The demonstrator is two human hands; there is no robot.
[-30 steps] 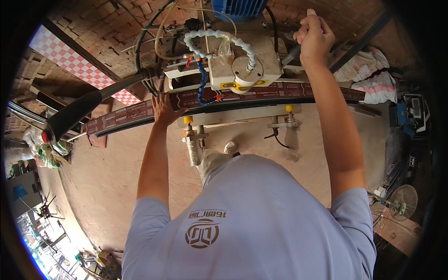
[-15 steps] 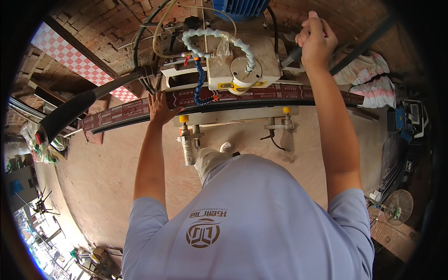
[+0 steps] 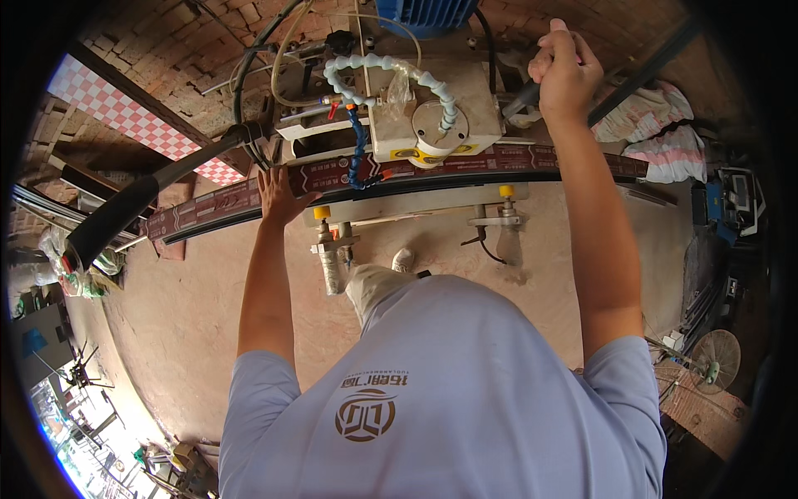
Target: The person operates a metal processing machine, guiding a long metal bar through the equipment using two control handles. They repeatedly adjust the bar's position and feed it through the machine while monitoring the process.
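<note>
My left hand (image 3: pixel 281 198) lies with fingers spread on a long profile (image 3: pixel 341 173) wrapped in dark red printed film. The profile stretches left to right across the machine, beneath its pale spindle head (image 3: pixel 428 148). Raised at the upper right, my right hand (image 3: pixel 570 76) is closed around a dark lever handle (image 3: pixel 522 100) beside the machine; the palm hides most of the grip. Over the profile, a blue jointed hose (image 3: pixel 357 145) with an orange nozzle hangs down, and a pale grey one (image 3: pixel 332 73) curves to the spindle head.
Two clamps with yellow caps (image 3: pixel 322 213) (image 3: pixel 506 191) stand on the machine's near side. A second black lever (image 3: pixel 125 208) juts out at left. Behind is a blue motor (image 3: pixel 426 15). Sacks (image 3: pixel 665 154) lie at right, with a fan (image 3: pixel 715 360) nearer me.
The view has shifted very slightly. My left hand stays on the profile and my right hand stays on the lever handle, with no clear movement of either.
</note>
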